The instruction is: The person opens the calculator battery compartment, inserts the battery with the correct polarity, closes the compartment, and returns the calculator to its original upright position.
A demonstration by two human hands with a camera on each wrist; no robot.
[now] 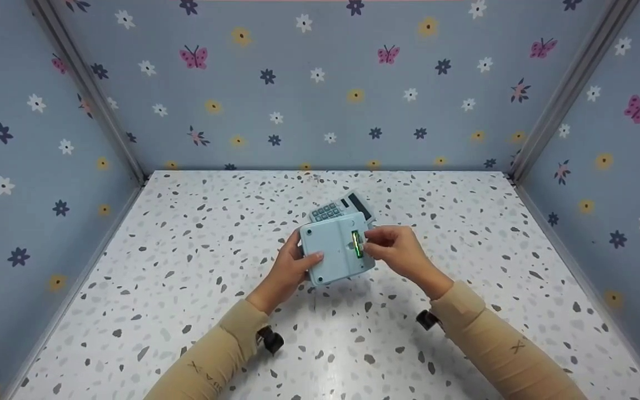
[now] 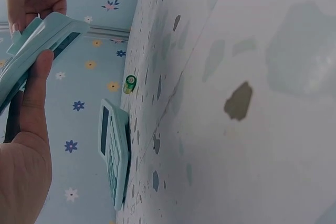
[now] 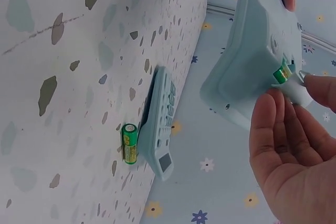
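A light blue calculator point(image 1: 328, 253) is held up, underside toward the head camera, with screws at its corners. My left hand point(image 1: 281, 275) grips its left side, the thumb on the underside. A green battery point(image 1: 357, 244) lies in the calculator's uncovered slot. At that slot my right hand point(image 1: 400, 250) pinches a small light blue battery cover point(image 3: 298, 90) between thumb and fingers. The right wrist view shows the cover right beside the battery; whether they touch, I cannot tell. In the head view, the fingers hide most of the cover.
Behind the held one, a second light blue calculator point(image 1: 356, 205) lies face up on the speckled white table point(image 1: 214, 333). Another green battery point(image 3: 129, 144) lies next to it on the tabletop. Flower-patterned panels point(image 1: 320, 83) enclose the back and both sides.
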